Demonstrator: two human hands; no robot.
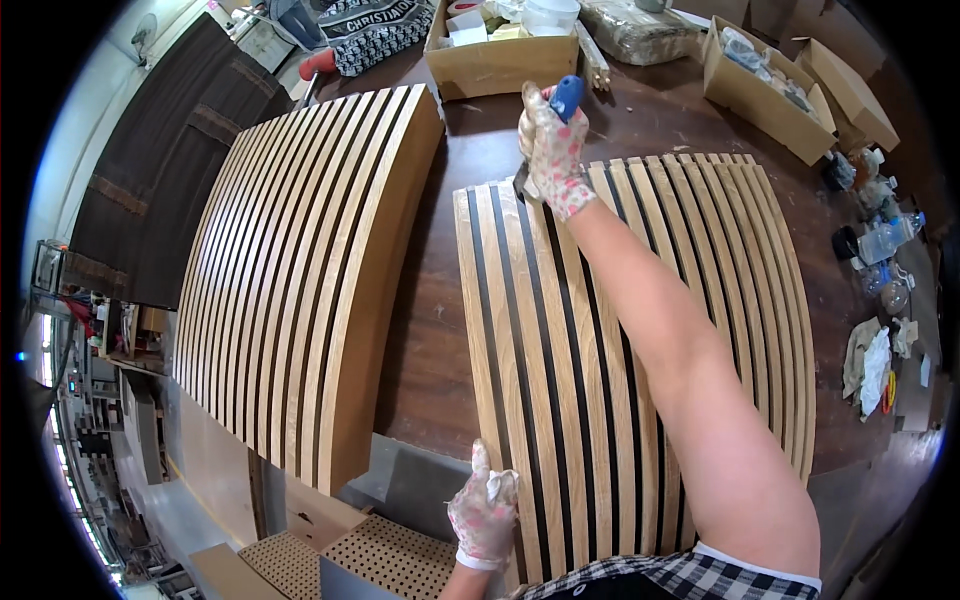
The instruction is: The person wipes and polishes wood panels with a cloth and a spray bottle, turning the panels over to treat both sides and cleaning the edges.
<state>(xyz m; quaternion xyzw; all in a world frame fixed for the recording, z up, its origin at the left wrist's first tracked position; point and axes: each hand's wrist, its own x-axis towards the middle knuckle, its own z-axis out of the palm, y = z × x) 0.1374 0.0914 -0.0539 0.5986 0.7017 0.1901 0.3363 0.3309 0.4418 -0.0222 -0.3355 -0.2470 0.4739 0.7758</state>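
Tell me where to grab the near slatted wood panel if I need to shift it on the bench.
Probably by its two long side edges. The slatted panel lies flat on the dark workbench, with its near end overhanging, where the left hand already rests. Come from that near end; the right hand holds a blue-handled tool at the far end.

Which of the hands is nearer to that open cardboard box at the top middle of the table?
The right hand, gripping a blue-handled tool, is just below the cardboard box. The left hand is at the table's near edge, far away.
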